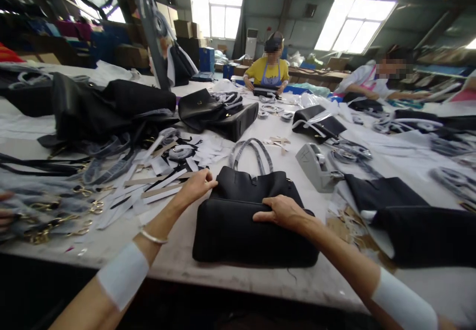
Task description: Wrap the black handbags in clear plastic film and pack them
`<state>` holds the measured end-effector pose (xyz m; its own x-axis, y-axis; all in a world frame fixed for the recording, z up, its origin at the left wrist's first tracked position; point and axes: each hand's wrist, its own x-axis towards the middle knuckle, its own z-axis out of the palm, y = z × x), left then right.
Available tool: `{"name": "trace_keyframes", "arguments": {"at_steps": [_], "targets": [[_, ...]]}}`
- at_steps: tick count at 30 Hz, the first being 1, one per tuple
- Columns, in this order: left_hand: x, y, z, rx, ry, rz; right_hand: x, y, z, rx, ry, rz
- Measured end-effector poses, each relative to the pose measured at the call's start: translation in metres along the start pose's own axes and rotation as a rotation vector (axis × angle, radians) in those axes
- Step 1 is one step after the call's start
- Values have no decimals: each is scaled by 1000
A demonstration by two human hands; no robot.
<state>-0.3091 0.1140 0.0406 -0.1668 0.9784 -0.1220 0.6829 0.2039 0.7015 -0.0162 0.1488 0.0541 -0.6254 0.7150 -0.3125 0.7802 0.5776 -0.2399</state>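
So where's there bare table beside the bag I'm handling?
Left of the black bag, bare table reaches toward the clasped straps, below the paper strips; your left forearm crosses over it. A narrower gap separates the bag from the grey dispenser. It's crowded farther left with straps and strips, and right with black pieces.

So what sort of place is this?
Probably a handbag factory or workshop: a black handbag before you, gold-coloured clasps to its left, and a person in a yellow top across the table.
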Motion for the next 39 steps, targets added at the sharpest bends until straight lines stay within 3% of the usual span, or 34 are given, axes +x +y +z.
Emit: {"name": "trace_keyframes", "arguments": {"at_steps": [3,5,8,10,13,15,18,21,25,29,32,36,39], "targets": [[-37,29,-4,128,-129,280,5,-4,6,16,-5,18],[-58,44,10,389,-203,406,9,0,7,79,-12,6],[-72,52,39,666,-182,441,13,26,-2,383,-64,-25],[-71,49,51,653,-166,433,12,54,-12,617,-56,16],[-65,41,53,495,-202,437,4,90,-23,764,15,84],[-60,40,50,400,-270,430,1,99,-22,794,-32,60],[-52,49,50,307,-341,391,11,92,-10,752,-165,88],[-47,60,60,340,-255,380,27,87,-3,648,-222,166],[-47,59,76,490,-74,467,29,96,-18,601,-304,175],[-56,52,80,517,9,616,22,92,-32,772,-260,78],[-67,55,77,535,66,682,25,78,-21,836,-376,56],[-81,63,73,554,86,668,35,75,-4,692,-508,179],[-81,66,71,540,46,600,36,84,-10,621,-581,204]]}}
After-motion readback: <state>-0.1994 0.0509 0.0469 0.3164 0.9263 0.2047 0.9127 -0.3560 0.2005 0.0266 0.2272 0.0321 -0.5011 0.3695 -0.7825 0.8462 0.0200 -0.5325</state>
